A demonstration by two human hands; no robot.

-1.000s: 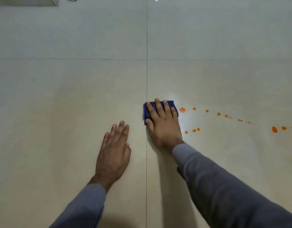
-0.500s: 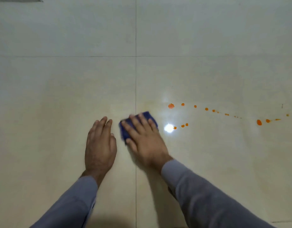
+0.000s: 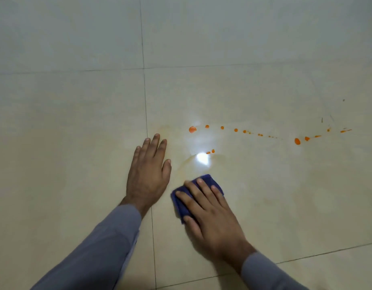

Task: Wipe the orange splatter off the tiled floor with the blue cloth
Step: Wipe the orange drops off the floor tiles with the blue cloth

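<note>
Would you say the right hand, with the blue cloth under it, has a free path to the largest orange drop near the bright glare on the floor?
Probably yes. The right hand presses the folded blue cloth flat, and only bare cream tiled floor lies between it and the large orange drop. The left hand rests off to the side.

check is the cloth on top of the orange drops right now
No, the cloth lies nearer the person than the orange drops, under the right hand.

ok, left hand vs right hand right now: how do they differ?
The left hand lies flat on bare tiled floor, holding nothing; the right hand presses the blue cloth. The left hand reaches farther from the person, the right hand sits nearer. Both have straight fingers, palm down, with grey sleeves.
</note>
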